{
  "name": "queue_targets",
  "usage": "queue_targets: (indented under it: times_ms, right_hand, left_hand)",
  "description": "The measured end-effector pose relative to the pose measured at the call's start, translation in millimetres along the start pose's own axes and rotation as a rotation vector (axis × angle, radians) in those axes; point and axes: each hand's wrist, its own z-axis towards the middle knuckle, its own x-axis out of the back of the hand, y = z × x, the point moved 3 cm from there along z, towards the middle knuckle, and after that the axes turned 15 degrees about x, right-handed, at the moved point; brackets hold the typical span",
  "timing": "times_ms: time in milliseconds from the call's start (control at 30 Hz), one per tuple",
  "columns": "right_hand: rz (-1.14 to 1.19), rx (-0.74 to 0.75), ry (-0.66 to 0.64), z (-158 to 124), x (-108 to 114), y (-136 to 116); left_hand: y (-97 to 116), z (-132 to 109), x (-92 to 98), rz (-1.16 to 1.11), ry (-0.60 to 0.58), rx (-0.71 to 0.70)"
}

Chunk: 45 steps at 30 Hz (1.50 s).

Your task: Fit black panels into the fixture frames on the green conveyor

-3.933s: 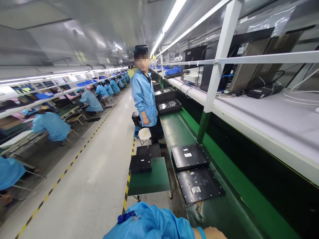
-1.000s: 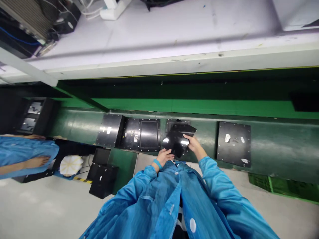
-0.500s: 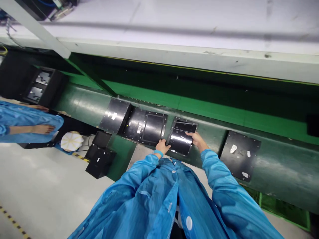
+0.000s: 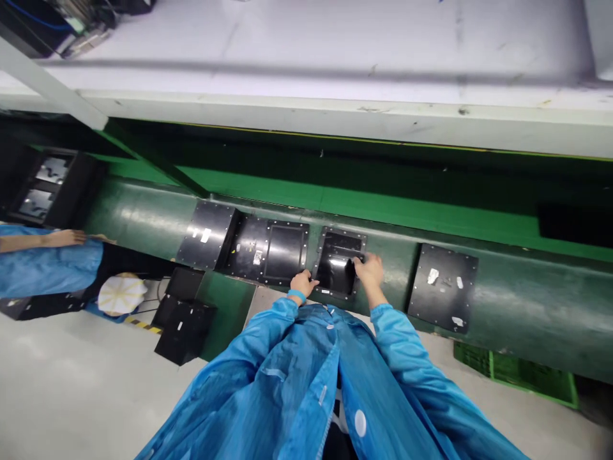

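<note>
In front of me on the green bench lies a black framed panel (image 4: 319, 252) with small light dots along its border. A glossy black sheet (image 4: 335, 271) covers part of its recess. My right hand (image 4: 370, 271) is at the panel's right side, its thumb and curled fingers pinching the sheet's edge. My left hand (image 4: 302, 283) rests by the panel's lower left corner, thumb stretched toward it and fingers slightly bent. It seems to hold nothing. Just left of it is another dark panel with a raised rectangle (image 4: 286, 251).
Another black panel (image 4: 443, 287) with torn pale labels lies to the right, and a black box (image 4: 207, 234) to the left. A white shelf (image 4: 287, 108) runs above the green bench (image 4: 536, 306). At far left is a co-worker's blue sleeve (image 4: 48, 271), near a round stool (image 4: 121, 294). Below right sits a green crate (image 4: 531, 377).
My right hand has turned and its fingers have curled more at the sheet's edge. The sheet's reflection has shrunk and shifted. My left hand stays by the panel; the whole view has shifted slightly.
</note>
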Motion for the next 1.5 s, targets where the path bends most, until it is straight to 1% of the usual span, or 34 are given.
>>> queue_targets:
  times_ms: [67, 133, 200, 267, 367, 433, 567, 667, 733, 833, 967, 1067, 1200, 1267, 1333, 1400, 1433, 1467, 1500]
  right_hand:
    - [-0.062, -0.043, -0.087, -22, 5, 17]
    - [-0.091, -0.070, -0.218, -49, 2, 33]
    - [-0.125, -0.052, -0.295, -74, -4, 44]
    - [-0.134, -0.055, -0.288, -91, -7, 52]
    - [-0.081, -0.127, -0.266, -103, -7, 62]
    - [-0.066, -0.157, -0.260, -103, -4, 66]
    - [-0.065, -0.133, -0.218, -99, 3, 67]
    - [-0.054, -0.135, -0.219, -97, 4, 69]
    - [-0.061, -0.150, -0.245, -96, 3, 71]
    - [-0.094, -0.170, -0.327, -95, -1, 73]
    - [-0.119, -0.163, -0.411, -91, -4, 73]
    - [-0.120, -0.161, -0.422, -87, -5, 73]
    - [-0.104, -0.138, -0.385, -90, -5, 72]
    - [-0.085, -0.122, -0.364, -98, -2, 76]
    - [-0.063, -0.099, -0.383, -107, 1, 81]
    - [-0.054, -0.056, -0.421, -107, 6, 85]
    - [-0.054, -0.027, -0.413, -102, 10, 85]
    - [-0.056, 0.007, -0.375, -91, 14, 83]
    - [-0.058, 0.043, -0.313, -74, 20, 79]
  left_hand:
    - [1, 2, 0.7, 0.011, 0.000, -0.014]
    - [4, 3, -0.1, 0.024, -0.020, -0.049]
    - [9, 3, -2.5, 0.054, -0.045, -0.078]
    - [14, 2, -5.6, 0.092, -0.058, -0.086]
    - [19, -2, -8.9, 0.122, -0.054, -0.080]
    - [20, -5, -9.6, 0.120, -0.052, -0.075]
    - [20, -9, -8.4, 0.114, -0.054, -0.031]
    - [23, -9, -8.1, 0.119, -0.062, -0.014]
    - [24, -8, -9.2, 0.116, -0.075, -0.007]
    - [26, -5, -11.4, 0.107, -0.078, 0.029]
    - [29, -3, -13.2, 0.130, -0.086, 0.043]
    - [32, 0, -11.8, 0.140, -0.098, 0.035]
    - [31, 2, -8.0, 0.127, -0.102, -0.004]
    - [27, 3, -7.0, 0.145, -0.144, -0.022]
    - [22, 4, -6.1, 0.178, -0.247, -0.038]
    - [23, 7, -1.5, 0.196, -0.354, -0.075]
    - [27, 11, 3.8, 0.187, -0.359, -0.096]
    - [34, 16, 11.3, 0.164, -0.319, -0.112]
    - [45, 24, 20.5, 0.126, -0.238, -0.122]
